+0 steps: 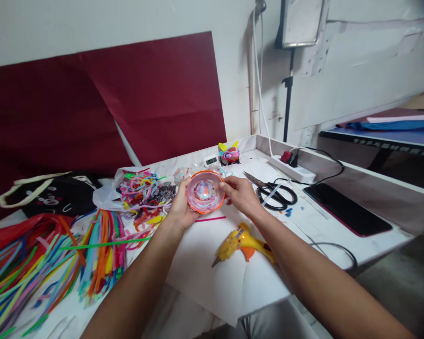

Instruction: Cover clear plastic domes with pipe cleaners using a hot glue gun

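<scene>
Between my two hands is a small round bowl [205, 192] with an orange rim and a multicoloured inside, tipped so that its opening faces me. My left hand [183, 205] is closed round its left side. At the upper right of the rim, my right hand [240, 192] pinches the edge with thumb and fingers. Below the bowl a yellow glue gun [237, 242] lies on white paper [205, 273], its nozzle toward the lower left. A pink pipe cleaner [211, 218] lies just under the bowl. Black-handled scissors [273, 192] rest right of my right hand.
Bundles of coloured pipe cleaners [102, 254] cover the left side, near a plastic bag of curled pieces [141, 186] and a black bag [56, 195]. At the back are a small digital timer [211, 161] and a colourful figure [229, 154]. A phone [346, 208] and power strip [292, 169] lie right.
</scene>
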Demonstrator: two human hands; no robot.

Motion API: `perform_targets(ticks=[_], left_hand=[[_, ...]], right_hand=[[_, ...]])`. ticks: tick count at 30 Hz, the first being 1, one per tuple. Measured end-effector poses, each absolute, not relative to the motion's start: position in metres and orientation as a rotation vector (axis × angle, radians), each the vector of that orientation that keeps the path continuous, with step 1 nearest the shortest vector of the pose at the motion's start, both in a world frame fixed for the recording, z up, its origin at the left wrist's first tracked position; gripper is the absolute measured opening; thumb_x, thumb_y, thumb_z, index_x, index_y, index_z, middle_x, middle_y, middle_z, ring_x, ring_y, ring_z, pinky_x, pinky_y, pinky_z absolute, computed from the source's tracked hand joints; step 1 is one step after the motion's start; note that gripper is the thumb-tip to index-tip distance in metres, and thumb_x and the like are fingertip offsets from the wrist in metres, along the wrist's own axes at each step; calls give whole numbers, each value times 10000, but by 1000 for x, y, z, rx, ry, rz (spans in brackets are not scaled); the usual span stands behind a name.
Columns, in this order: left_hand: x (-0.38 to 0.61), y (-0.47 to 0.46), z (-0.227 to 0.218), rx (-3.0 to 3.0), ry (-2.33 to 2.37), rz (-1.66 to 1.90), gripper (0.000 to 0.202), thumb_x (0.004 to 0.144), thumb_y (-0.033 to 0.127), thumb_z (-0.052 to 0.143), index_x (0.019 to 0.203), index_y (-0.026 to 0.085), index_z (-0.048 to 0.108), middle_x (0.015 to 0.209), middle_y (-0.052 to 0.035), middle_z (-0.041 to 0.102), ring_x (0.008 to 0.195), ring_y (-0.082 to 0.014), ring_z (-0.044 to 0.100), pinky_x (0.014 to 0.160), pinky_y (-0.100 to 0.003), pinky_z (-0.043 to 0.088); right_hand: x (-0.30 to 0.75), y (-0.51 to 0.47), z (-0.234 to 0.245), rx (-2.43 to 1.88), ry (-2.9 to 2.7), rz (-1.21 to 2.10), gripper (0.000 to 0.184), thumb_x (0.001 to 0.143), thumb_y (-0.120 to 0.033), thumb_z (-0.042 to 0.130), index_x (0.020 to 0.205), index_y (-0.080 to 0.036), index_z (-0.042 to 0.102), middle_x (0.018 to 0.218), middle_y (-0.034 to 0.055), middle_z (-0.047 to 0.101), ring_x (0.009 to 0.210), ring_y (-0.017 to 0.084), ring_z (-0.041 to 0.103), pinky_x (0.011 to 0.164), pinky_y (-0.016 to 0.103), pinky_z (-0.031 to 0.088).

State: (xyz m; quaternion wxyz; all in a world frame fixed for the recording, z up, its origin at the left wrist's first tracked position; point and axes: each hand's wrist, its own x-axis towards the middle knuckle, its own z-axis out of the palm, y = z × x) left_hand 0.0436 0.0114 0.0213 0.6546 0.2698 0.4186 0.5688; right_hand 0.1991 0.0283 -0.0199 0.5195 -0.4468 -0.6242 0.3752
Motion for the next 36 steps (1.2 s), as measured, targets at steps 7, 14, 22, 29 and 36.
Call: perform_targets(ticks=[7,14,22,29,36], left_hand=[[42,11,21,593,962,1241,326,923,397,459,877,155,673,739,-60,716,783,-237,700,785,-402,589],[39,12,18,591,936,1187,374,907,471,483,996,163,675,814,-77,731,846,-268,701,797,-442,585],[36,8,23,700,812,1112,579,938,595,386,1240,156,612,1080,-146,727,1036,-311,675,876,-495,557],[26,8,12,894,649,1071,445,944,416,495,1329,196,529,1282,-156,644,1148,-315,631,934,-558,520],[27,11,0,861,615,1173,468,892,310,595,1338,199,512,1255,-140,668,1166,-293,627,963,-498,519]], right_hand=[[198,27,-21,-1080,-1500,914,216,878,-297,538,902,-139,684,683,11,625,501,121,567,448,227,509],[200,29,-19,-1064,-1491,969,201,870,-283,553,982,-154,659,689,13,642,542,129,593,425,209,505],[201,30,-18,-1070,-1357,1148,159,770,-147,599,923,-148,643,583,-21,603,456,114,575,391,205,501],[201,29,-12,-1077,-1132,1285,98,733,-120,591,827,-140,608,572,-15,600,430,118,576,407,238,523],[199,22,-8,-1063,-1117,1351,108,723,-102,598,819,-149,607,595,-22,607,477,114,600,470,238,551]])
